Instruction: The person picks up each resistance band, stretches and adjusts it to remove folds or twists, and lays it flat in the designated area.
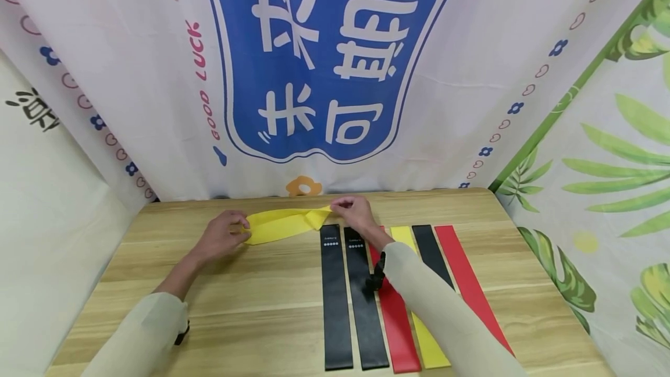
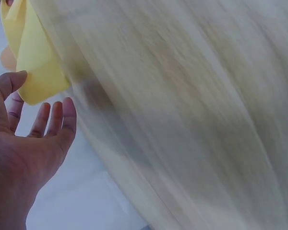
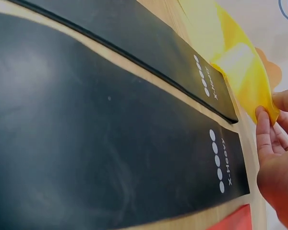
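A yellow resistance band (image 1: 280,223) is held between both hands above the far part of the table, with a twist near its right end. My left hand (image 1: 222,236) pinches its left end; in the left wrist view the thumb lies on the band (image 2: 41,72) while several other fingers are spread apart. The right hand (image 1: 356,214) pinches the opposite end between thumb and fingertips, as the right wrist view shows. Just below the right hand lie two black bands (image 1: 337,307) marked X-Heavy (image 3: 225,163).
Right of the black pair, a red band (image 1: 400,330), a yellow band (image 1: 429,342), another black band (image 1: 431,255) and a second red band (image 1: 473,284) lie flat side by side, partly under the right sleeve (image 1: 439,307). A printed curtain (image 1: 471,74) hangs behind the wooden table (image 1: 251,319).
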Demonstrator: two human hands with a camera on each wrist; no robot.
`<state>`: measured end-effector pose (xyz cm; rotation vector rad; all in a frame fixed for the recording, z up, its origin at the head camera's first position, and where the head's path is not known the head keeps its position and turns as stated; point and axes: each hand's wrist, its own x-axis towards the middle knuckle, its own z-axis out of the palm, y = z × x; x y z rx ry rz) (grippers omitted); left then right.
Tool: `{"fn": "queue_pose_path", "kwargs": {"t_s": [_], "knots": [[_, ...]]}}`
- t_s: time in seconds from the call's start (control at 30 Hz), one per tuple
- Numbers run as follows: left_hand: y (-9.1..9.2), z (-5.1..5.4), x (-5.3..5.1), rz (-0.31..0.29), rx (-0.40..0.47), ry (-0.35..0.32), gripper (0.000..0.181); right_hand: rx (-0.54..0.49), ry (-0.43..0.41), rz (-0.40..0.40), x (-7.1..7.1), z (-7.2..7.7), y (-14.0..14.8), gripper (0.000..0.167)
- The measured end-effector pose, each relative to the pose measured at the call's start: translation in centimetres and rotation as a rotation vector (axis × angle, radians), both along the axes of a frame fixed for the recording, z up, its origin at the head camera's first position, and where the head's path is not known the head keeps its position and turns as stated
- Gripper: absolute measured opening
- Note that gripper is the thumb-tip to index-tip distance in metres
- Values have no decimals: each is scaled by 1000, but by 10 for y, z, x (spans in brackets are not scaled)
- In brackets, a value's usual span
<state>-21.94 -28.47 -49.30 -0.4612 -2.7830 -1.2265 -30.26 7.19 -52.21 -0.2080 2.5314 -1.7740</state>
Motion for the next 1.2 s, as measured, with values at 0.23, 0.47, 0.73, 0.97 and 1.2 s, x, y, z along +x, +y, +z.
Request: {"fn": "queue_pose_path", "kwargs": {"t_s": [0.23,0.47,0.73,0.97,1.2], "knots": [[-9,-2,2,67,-7,-94,7,32,-7,-34,-2,-1,3,10],[-10,-4,-1,111,-60,-123,22,12,-26,-21,1,1,1,10],[-9,-3,-2,115,-64,-74,17,30,-34,-51,-1,2,4,9],[-11,0,1,124,-7,-63,14,8,-30,-52,-3,4,7,9],[-13,-1,1,120,4,-27,15,9,-25,-55,-3,5,9,9]]}}
